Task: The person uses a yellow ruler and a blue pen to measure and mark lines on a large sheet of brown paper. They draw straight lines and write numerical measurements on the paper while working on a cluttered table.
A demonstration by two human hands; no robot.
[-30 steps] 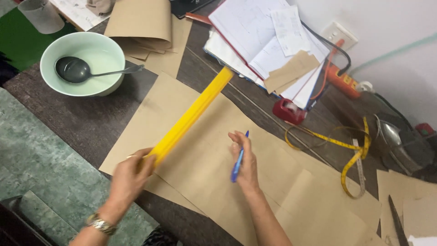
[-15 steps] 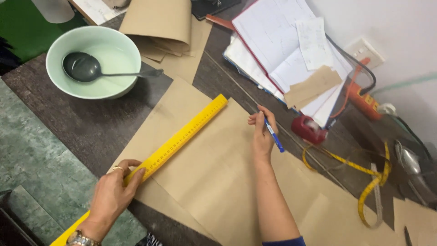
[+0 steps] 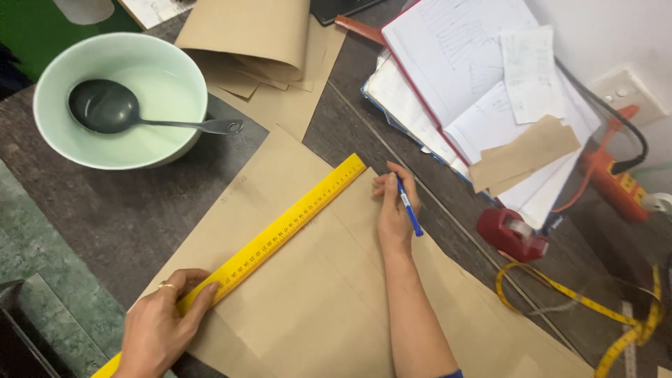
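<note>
Head view shows the table closer than half a second ago, so every thing looks bigger. On the brown paper the ruler keeps its slant, low at the near-left, high toward the paper's far edge; the left hand has moved up onto its lower part. The right hand has drawn nearer the ruler's top end, and the pen now points away from the person.

Toward the table's far-left corner stands a pale green bowl with a dark ladle in it. More brown sheets lie at the far edge, and white papers are stacked toward the far-right. A red tape holder sits just off the paper's right edge, near a yellow tape measure.

Left fingers press flat on the ruler, released, not clenched. The right hand is grasping the pen, fingertips touching the paper.
</note>
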